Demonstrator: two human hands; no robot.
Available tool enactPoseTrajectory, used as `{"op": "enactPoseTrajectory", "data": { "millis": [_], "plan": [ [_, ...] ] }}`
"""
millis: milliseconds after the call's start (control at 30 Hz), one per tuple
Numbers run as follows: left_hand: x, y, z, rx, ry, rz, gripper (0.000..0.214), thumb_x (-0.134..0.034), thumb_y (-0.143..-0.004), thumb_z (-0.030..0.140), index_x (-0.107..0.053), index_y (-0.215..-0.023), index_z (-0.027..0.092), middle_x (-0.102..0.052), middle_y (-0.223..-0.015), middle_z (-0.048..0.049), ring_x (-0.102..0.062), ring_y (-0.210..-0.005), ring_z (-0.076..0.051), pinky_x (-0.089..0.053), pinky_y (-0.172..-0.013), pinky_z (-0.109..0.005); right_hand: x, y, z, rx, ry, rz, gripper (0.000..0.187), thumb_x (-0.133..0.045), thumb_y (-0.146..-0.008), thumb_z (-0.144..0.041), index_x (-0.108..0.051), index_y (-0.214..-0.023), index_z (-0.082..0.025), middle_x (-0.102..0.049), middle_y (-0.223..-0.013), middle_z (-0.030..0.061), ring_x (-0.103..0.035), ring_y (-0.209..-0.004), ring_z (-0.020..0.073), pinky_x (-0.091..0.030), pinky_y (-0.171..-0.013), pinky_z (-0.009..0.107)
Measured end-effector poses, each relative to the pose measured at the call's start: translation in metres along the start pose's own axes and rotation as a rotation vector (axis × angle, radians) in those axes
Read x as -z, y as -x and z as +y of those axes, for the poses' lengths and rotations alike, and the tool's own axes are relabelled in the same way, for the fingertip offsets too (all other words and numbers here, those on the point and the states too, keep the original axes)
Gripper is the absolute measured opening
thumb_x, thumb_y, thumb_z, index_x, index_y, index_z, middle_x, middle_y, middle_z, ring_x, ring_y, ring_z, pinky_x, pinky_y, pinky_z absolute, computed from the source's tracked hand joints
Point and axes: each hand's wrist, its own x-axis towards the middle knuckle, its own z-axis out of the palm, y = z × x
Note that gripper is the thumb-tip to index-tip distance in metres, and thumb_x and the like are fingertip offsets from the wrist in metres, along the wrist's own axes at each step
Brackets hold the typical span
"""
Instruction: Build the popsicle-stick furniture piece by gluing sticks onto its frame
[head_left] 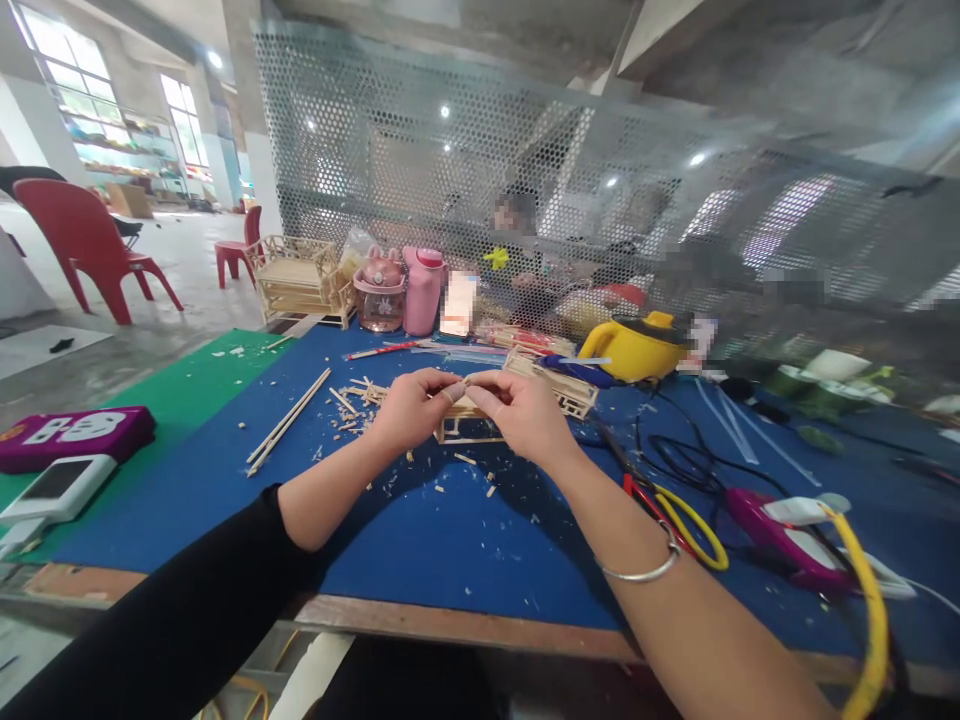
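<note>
My left hand (411, 408) and my right hand (525, 412) meet above the blue mat (420, 530), fingers pinched together on a small wooden stick piece (466, 384). Under them lies a little frame of wooden sticks (469, 430). A larger stick-built model part (566, 392) rests just behind my right hand. Long thin sticks (289, 422) lie to the left, and wood chips are scattered around my hands.
A finished stick model (300, 278), pink bottles (422, 290) and a yellow kettle (637, 345) stand at the back. Scissors (675, 515), a purple glue gun (780, 535) and black cables lie right. A perforated screen (525, 150) has a person behind it. Red chairs (82, 245) stand far left.
</note>
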Motion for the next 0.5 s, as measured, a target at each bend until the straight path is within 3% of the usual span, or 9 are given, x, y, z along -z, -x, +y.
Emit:
{"op": "enactPoseTrajectory", "data": {
  "millis": [167, 367, 500],
  "plan": [
    [0.0, 0.0002, 0.0009, -0.016, -0.001, -0.022, 0.022, -0.056, -0.081, 0.032, -0.072, -0.089, 0.019, -0.073, -0.091, -0.0051, -0.063, -0.083, -0.018, -0.048, -0.076, -0.03, -0.0005, -0.0033, 0.0063, -0.068, -0.075, 0.025, 0.022, -0.06, -0.077, -0.035, -0.068, -0.087, -0.017, -0.069, -0.077, 0.0038, -0.06, -0.061, 0.0127, -0.049, -0.059, 0.028],
    [-0.0003, 0.0004, 0.0019, -0.032, -0.022, -0.027, 0.022, -0.055, -0.082, 0.03, -0.073, -0.09, 0.02, -0.073, -0.09, -0.0043, -0.063, -0.082, -0.018, -0.048, -0.075, -0.029, -0.0081, -0.0048, 0.0085, 0.023, -0.046, 0.085, 0.016, -0.057, -0.078, -0.031, -0.066, -0.079, -0.018, -0.066, -0.074, 0.0014, -0.058, -0.064, 0.0119, -0.048, -0.063, 0.026],
    [-0.0018, 0.0004, 0.0016, -0.019, -0.013, -0.026, 0.024, -0.057, -0.081, 0.033, -0.073, -0.093, 0.02, -0.073, -0.095, -0.0047, -0.064, -0.087, -0.019, -0.048, -0.08, -0.029, -0.0005, -0.0015, 0.0053, 0.041, -0.026, 0.166, 0.016, -0.054, -0.078, -0.03, -0.064, -0.075, -0.017, -0.063, -0.069, 0.0003, -0.054, -0.061, 0.0111, -0.044, -0.06, 0.025]
  ]
}}
